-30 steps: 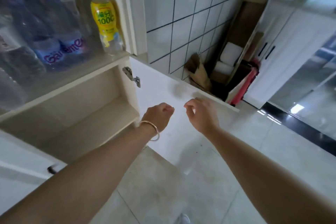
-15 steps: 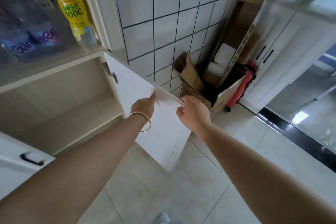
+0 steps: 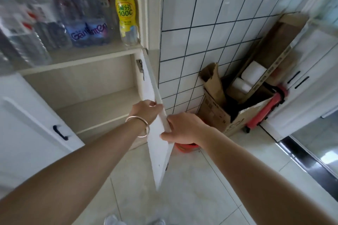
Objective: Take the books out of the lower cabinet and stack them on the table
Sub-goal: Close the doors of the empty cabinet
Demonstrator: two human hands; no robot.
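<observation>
The lower cabinet point(image 3: 95, 107) stands open, and its pale shelves show no books. Its white right door point(image 3: 159, 160) points edge-on toward me. My left hand point(image 3: 146, 109), with a metal bangle on the wrist, grips the door's top edge from the cabinet side. My right hand point(image 3: 181, 129) holds the same edge from the wall side, thumb on the inner face. The left door point(image 3: 36, 124), with a black handle, hangs open at the left.
Water bottles and a yellow drink bottle point(image 3: 125, 14) stand on the shelf above. By the tiled wall sit an open cardboard box point(image 3: 217, 115), a red trolley point(image 3: 265, 113) and a red basin point(image 3: 185, 146). White cupboards point(image 3: 311, 78) stand at the right.
The right door has swung from lying broad toward the wall to edge-on toward me. Both hands, free a second ago, now hold its top edge.
</observation>
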